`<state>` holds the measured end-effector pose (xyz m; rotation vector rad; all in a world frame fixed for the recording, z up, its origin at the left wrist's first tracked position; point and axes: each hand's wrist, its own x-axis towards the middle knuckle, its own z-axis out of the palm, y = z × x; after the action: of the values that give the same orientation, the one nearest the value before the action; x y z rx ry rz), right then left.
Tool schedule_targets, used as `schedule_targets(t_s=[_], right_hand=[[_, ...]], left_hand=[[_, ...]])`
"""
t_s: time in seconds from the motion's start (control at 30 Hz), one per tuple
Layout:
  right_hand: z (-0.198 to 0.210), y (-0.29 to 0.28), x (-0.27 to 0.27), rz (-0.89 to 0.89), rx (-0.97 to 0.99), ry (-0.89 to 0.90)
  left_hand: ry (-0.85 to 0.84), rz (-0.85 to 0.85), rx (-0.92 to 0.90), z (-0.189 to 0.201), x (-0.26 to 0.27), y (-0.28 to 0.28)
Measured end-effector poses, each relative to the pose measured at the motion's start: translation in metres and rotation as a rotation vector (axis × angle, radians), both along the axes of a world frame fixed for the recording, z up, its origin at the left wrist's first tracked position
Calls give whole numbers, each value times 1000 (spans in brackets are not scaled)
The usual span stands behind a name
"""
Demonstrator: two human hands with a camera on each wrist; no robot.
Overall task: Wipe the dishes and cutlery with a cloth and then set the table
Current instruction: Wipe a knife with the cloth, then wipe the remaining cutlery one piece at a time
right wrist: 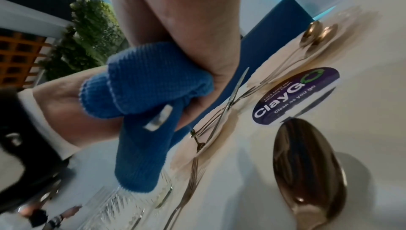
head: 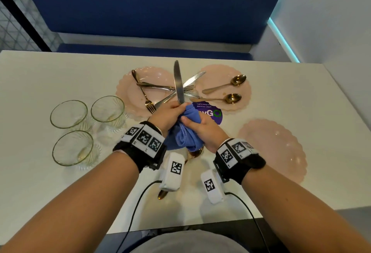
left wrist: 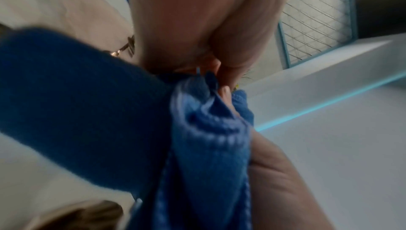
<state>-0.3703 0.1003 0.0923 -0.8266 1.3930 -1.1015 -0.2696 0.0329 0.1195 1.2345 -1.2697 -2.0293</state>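
Observation:
A silver table knife (head: 178,84) stands blade-up over the middle of the table. My left hand (head: 169,112) grips it just below the blade. Round its handle is a blue cloth (head: 184,136), and my right hand (head: 202,130) grips that cloth. In the right wrist view the handle's end (right wrist: 159,120) pokes out of the cloth (right wrist: 142,86). The left wrist view is blurred: cloth (left wrist: 208,147) bunched under my curled fingers (left wrist: 230,56). Forks and another knife (head: 192,79) lie crossed on the back left pink plate (head: 128,92). Two gold spoons (head: 232,98) lie on the back right plate (head: 246,90).
Three empty glasses (head: 69,114) stand at the left. A third pink plate (head: 275,148) lies bare at the right. A gold spoon (right wrist: 307,173) lies on the table under my hands, beside a purple round sticker (head: 215,117). A blue bench runs along the far side.

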Motion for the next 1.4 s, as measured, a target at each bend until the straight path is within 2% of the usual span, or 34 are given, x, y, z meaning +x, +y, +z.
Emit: schedule_targets(t_s=[0.13, 0.4, 0.53, 0.6, 0.7, 0.77, 0.8, 0.97, 1.07, 1.17, 1.3, 1.4], right_hand=[[2, 3, -4, -23, 44, -81], [8, 4, -9, 18, 84, -68], [4, 10, -6, 22, 106, -55], [5, 12, -6, 62, 134, -31], [10, 14, -14, 249, 248, 84], [14, 18, -26, 342, 289, 161], [16, 20, -34, 333, 288, 170], [28, 17, -62, -9, 169, 3], [32, 11, -62, -82, 77, -110], [30, 6, -59, -103, 41, -188], [27, 1, -52, -173, 39, -301], [23, -1, -49, -179, 30, -311]], left_hand=[[39, 216, 82, -5, -13, 4], [41, 371, 18, -10, -14, -4], [7, 365, 27, -16, -9, -7], [-1, 392, 46, -18, -7, -9], [-9, 449, 66, -20, 1, -14], [-42, 410, 25, -26, 13, -15], [-84, 355, -6, -31, 20, -14], [-449, -103, -235, -67, 50, 15], [-619, -281, -387, -82, 57, 27], [-709, -317, -467, -86, 58, 36], [-758, -279, -430, -93, 57, 46], [-798, -305, -470, -93, 62, 47]])
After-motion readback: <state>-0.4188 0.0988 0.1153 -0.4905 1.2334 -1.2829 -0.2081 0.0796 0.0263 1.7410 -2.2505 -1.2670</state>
